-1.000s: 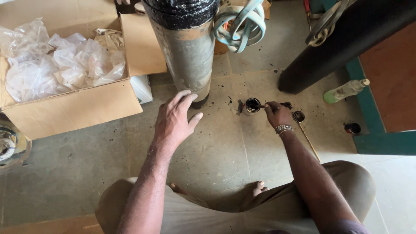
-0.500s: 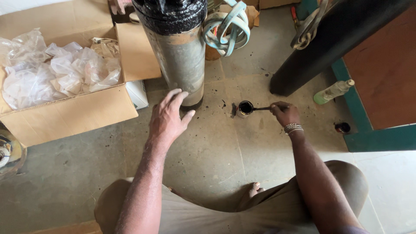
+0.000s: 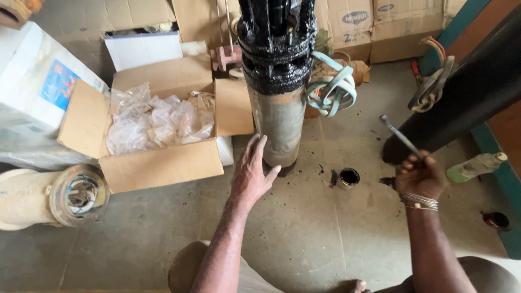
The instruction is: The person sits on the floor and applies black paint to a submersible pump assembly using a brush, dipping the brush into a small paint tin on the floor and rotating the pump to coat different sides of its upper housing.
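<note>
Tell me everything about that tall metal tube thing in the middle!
The tall metal cylinder stands upright on the concrete floor. Its lower body looks like dull grey steel; its top is wrapped in glossy black coating with dark rods sticking up. The left hand rests against its lower side. Pale coiled cable hangs beside it.

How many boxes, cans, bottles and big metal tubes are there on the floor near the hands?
Open cardboard box with plastic bags: 1
White box: 1
Small can of black stuff: 1
Pale green bottle: 1
Upright metal cylinder, by the left hand: 1
Brush, in the right hand: 1
Total: 6
</note>
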Demonstrator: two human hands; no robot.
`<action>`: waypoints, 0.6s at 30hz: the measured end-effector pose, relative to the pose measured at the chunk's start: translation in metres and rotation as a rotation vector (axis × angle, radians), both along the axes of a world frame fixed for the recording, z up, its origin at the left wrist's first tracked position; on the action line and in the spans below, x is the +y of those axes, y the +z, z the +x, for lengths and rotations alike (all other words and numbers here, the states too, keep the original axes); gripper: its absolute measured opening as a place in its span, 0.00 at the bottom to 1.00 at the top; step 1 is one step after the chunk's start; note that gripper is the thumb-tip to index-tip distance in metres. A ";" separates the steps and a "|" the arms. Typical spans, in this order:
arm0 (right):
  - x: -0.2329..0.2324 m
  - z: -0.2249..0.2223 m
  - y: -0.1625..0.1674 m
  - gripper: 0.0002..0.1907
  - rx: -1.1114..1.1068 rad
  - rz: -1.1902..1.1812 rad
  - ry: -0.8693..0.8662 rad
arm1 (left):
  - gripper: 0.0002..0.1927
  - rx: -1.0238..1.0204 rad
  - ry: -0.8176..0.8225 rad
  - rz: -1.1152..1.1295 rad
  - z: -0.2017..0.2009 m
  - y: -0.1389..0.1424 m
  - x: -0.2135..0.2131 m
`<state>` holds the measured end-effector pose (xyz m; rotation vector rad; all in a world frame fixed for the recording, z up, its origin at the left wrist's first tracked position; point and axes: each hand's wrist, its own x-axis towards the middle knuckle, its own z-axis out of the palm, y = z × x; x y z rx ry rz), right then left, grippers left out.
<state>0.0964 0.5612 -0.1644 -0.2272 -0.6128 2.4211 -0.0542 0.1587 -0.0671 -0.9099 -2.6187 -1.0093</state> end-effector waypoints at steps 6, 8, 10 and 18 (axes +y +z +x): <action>-0.047 -0.015 0.110 0.09 0.301 0.381 0.026 | 0.47 -0.073 0.005 -0.033 -0.004 0.002 0.002; -0.073 -0.020 0.146 0.08 0.272 0.585 -0.044 | 0.48 -0.041 -0.009 -0.019 -0.004 0.001 0.001; -0.098 -0.025 0.179 0.07 0.223 0.740 -0.143 | 0.49 -0.020 -0.018 -0.020 -0.005 0.000 -0.001; -0.144 -0.072 0.304 0.06 0.008 1.777 -0.377 | 0.50 -0.087 -0.030 -0.065 -0.008 -0.004 -0.008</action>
